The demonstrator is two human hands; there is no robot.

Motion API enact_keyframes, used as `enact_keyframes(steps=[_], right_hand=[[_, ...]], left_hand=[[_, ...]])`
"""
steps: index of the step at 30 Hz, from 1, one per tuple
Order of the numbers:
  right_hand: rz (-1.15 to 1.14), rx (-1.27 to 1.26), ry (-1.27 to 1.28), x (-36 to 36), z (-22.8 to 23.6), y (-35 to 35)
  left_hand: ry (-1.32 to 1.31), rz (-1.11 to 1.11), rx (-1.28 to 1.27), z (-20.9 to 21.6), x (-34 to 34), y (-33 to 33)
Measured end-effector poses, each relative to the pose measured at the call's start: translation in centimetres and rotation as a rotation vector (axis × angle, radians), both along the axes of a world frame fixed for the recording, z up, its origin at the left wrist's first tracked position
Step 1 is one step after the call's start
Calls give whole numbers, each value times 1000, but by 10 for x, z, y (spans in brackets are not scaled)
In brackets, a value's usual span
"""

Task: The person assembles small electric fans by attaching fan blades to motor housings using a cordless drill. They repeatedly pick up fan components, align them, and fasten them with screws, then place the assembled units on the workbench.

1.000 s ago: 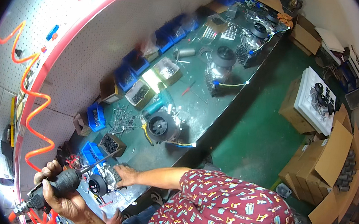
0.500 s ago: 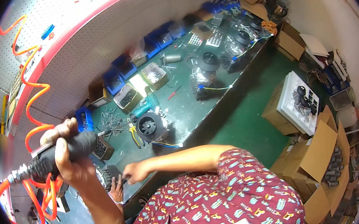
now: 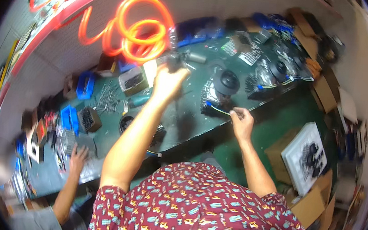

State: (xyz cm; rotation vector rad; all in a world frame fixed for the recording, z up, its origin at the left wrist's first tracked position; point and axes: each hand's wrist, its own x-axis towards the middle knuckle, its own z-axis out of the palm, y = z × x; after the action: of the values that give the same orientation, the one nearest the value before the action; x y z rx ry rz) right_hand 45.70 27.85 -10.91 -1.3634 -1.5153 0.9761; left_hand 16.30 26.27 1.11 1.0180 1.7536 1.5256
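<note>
My left hand (image 3: 170, 79) is stretched over the bench, closed round a black air screwdriver (image 3: 174, 60); motion blurs it, and its tip is hard to make out. From the tool an orange coiled air hose (image 3: 142, 60) loops up to the left. My right hand (image 3: 243, 121) is at the bench's front edge, fingers pinched on the end of a thin pale wire (image 3: 220, 109). That wire runs to a blue connector (image 3: 208, 103) beside a motor with a round black fan (image 3: 227, 82), standing on the green bench.
Beyond lie more fan motors (image 3: 278, 70) in clear plastic. Blue parts bins (image 3: 85, 85) and a bin of black parts (image 3: 132, 81) line the back. At lower left a co-worker's hand (image 3: 78, 155) touches a grey part. A white foam tray (image 3: 299, 157) stands on a box at right.
My left hand has carried the air screwdriver from the far left to over the bench's middle. My right hand has left the co-worker's side and now pinches the wire. The view has shifted.
</note>
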Motion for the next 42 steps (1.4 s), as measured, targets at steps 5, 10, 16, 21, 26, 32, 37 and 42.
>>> enact_keyframes(steps=[5,10,16,21,26,32,37,42], right_hand=[[147,-110,-29,16,-17,34],[289,-150,-135,21,-23,58],[362,-203,-137,19,-12,76],[385,-225,-22,18,-26,78],[352,-263,16,32,-33,68],[352,-207,2,38,-41,51],[319,-107,-54,42,-29,40],[272,-48,-132,25,-37,1]], left_hand=[[-130,170,-269,-159,36,41],[-236,397,-462,-228,53,39],[-171,567,-702,-239,33,44],[-166,438,-507,-212,42,22],[635,362,-42,-10,57,-64],[441,626,-460,-39,-18,-185],[-169,516,-256,-61,-31,-200],[-543,433,-230,-80,-58,-213]])
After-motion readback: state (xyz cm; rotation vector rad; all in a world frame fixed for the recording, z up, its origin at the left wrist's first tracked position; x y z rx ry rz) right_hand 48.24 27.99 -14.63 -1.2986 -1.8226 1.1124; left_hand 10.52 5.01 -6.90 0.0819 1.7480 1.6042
